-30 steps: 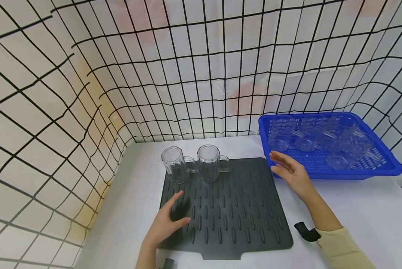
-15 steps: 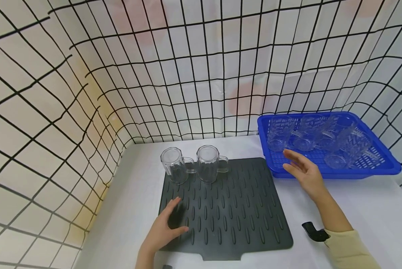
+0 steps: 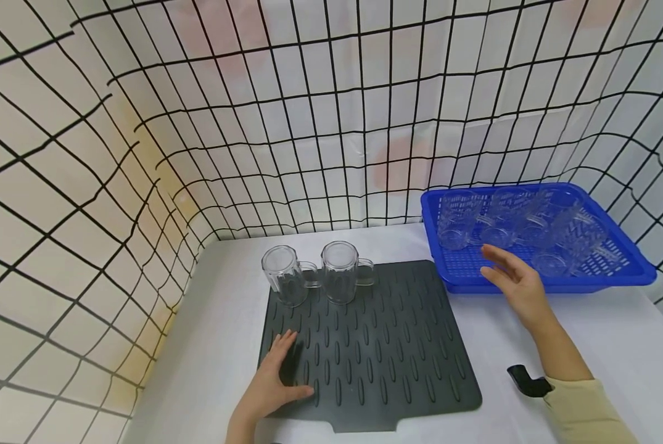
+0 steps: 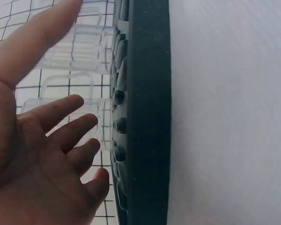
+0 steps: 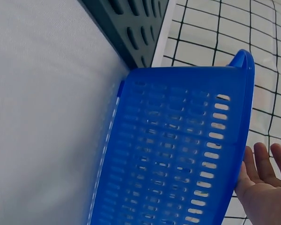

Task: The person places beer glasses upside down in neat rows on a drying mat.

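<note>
Two clear glass mugs [image 3: 339,274] [image 3: 288,277] stand side by side at the back left of the dark ribbed mat [image 3: 387,345], handles to the right. Over the mat's left edge, nearer than the mugs, my left hand [image 3: 267,382] is spread with thumb apart and holds nothing. In the left wrist view its fingers [image 4: 70,131] are loosely bent. My right hand [image 3: 520,287] is above the front rim of the blue basket [image 3: 614,283], fingers relaxed and holding nothing. Several clear glass mugs [image 3: 500,225] lie in that basket.
Black wire grid [image 3: 331,123] with white sheeting behind it surrounds the back and sides. A white cloth [image 3: 198,370] covers the table. A black strap piece [image 3: 530,383] sticks out by the right sleeve [image 3: 583,410].
My right hand has moved right, from the basket's left corner to over its front rim. The left hand has drawn slightly nearer to me. Both mugs on the mat stay put.
</note>
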{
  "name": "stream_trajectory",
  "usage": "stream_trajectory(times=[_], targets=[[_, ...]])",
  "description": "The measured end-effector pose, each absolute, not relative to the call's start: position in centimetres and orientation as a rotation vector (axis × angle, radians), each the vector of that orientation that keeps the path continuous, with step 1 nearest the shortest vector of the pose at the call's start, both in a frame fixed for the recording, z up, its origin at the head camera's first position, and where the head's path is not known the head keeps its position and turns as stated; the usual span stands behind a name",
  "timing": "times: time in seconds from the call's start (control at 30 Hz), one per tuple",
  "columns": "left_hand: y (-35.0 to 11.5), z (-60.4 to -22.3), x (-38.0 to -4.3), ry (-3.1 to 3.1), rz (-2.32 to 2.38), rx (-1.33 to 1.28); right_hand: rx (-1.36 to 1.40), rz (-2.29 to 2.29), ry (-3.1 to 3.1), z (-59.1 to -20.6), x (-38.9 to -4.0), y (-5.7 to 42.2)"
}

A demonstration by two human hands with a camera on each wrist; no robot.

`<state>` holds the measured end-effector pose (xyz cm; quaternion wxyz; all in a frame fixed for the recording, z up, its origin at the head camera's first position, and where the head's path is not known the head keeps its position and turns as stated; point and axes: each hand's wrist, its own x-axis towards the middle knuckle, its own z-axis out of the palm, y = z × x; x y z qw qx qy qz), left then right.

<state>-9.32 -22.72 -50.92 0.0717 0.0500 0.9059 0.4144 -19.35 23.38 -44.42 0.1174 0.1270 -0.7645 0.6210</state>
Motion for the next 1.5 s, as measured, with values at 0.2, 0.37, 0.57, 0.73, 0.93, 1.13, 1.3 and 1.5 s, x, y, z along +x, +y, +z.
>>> stream_trajectory(times=[0.2,0.37,0.57,0.73,0.93,1.13,1.3,1.5], targets=[[-22.9,-51.1,-9.3,2.714,1.219,0.171,0.331,1.931,-2.158,-44.5,-19.2,24.4],[-23.0,-51.2,-9.3,2.702,1.188,0.218,0.263,1.915,-2.122,-44.4,-18.8,25.0],[-23.0,-51.4,-9.4,2.675,1.176,0.250,0.233,1.999,-1.956,-44.2,-18.2,26.0],[-23.1,-51.6,-9.5,2.676,1.153,0.267,0.124,1.980,-1.933,-44.0,-17.8,27.7],[-23.2,-51.9,-9.5,2.677,1.157,0.249,-0.057,1.826,-2.041,-43.4,-17.7,29.6],[-23.1,-52.1,-9.5,2.678,1.167,0.248,-0.288,1.622,-2.155,-42.6,-17.9,31.3],[-23.1,-52.2,-9.5,2.678,1.182,0.262,-0.449,1.505,-2.192,-42.5,-18.5,32.6],[-23.3,-52.3,-9.5,2.669,1.187,0.257,-0.496,1.456,-2.196,-42.0,-19.1,34.2]])
